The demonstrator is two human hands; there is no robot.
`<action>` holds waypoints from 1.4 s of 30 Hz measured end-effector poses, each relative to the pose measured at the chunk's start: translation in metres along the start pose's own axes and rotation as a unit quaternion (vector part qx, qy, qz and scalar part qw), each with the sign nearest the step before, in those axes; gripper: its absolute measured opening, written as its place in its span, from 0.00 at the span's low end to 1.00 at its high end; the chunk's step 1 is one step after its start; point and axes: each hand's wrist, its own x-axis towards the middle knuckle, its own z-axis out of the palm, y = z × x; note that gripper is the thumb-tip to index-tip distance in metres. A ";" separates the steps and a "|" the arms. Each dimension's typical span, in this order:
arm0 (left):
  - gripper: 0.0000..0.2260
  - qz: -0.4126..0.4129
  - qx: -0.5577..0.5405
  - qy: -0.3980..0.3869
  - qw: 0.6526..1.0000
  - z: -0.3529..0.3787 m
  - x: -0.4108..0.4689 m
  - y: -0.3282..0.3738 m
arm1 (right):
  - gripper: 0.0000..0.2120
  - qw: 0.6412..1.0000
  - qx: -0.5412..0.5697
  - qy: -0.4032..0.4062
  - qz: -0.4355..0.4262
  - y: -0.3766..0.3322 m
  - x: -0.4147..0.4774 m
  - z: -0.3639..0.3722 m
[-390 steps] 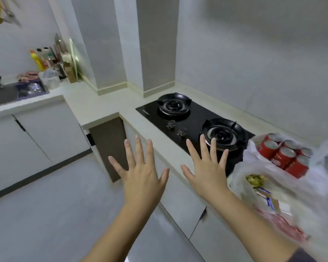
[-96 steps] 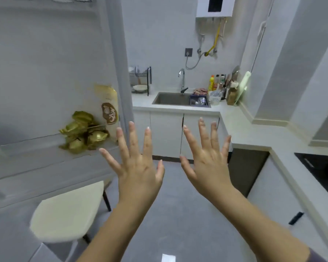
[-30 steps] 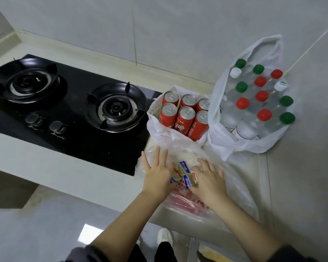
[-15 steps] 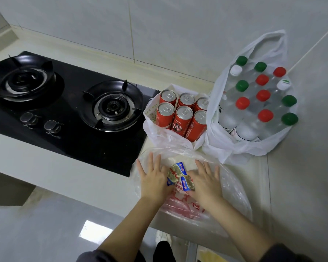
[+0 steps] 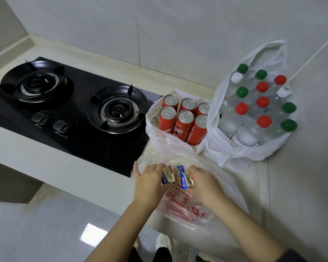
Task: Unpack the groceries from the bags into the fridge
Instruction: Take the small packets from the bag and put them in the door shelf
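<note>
A: Which step is this?

B: The first pull, I'd say. Both hands are at the mouth of the clear bag (image 5: 222,178), which lies on the tabletop (image 5: 95,176) just right of the hob's (image 5: 87,140) near right corner. The left hand (image 5: 150,183) and the right hand (image 5: 203,183) have their fingers curled in on a cluster of foil packets (image 5: 177,175) from either side, squeezing it between them.

A: Has much gone to the fridge?

B: Judging by the rest, hardly anything. The can bag (image 5: 159,137), touching the hob's right edge, shows six red cans (image 5: 184,121) upright. The bottle bag (image 5: 231,154), further right of the hob, is packed with capped bottles (image 5: 244,133). No fridge is in view.

A: What does the next move need?

B: A lift straight up out of the bag mouth, with both hands kept snug. The packets are small and loose, so one could slip out. Then comes a turn towards the fridge, wherever it stands.

A: Is there room for that?

B: It's tight to the right of the hob, where a side wall (image 5: 301,167) runs close past the bottle bag. The clear bag reaches the tabletop's front edge and seems to sag past it, so a drag towards the body might pull it off. Upward, and back over the floor (image 5: 36,224) in front of the hob, looks open.
</note>
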 end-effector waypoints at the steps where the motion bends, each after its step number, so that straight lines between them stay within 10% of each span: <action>1: 0.21 -0.007 -0.064 0.005 0.998 -0.006 -0.002 0.000 | 0.17 0.999 0.044 0.001 -0.002 -0.001 0.001 -0.002; 6: 0.22 -0.088 -0.410 -0.030 0.907 -0.038 -0.016 -0.006 | 0.20 0.963 0.269 -0.029 -0.016 -0.012 -0.003 -0.011; 12: 0.19 -0.206 -0.548 0.018 0.810 -0.058 -0.044 -0.026 | 0.17 0.913 0.398 -0.077 -0.054 -0.034 0.003 -0.018; 42: 0.16 -0.403 -0.436 0.405 0.695 -0.191 -0.407 -0.167 | 0.13 0.814 0.371 -0.256 -0.366 -0.388 -0.179 0.052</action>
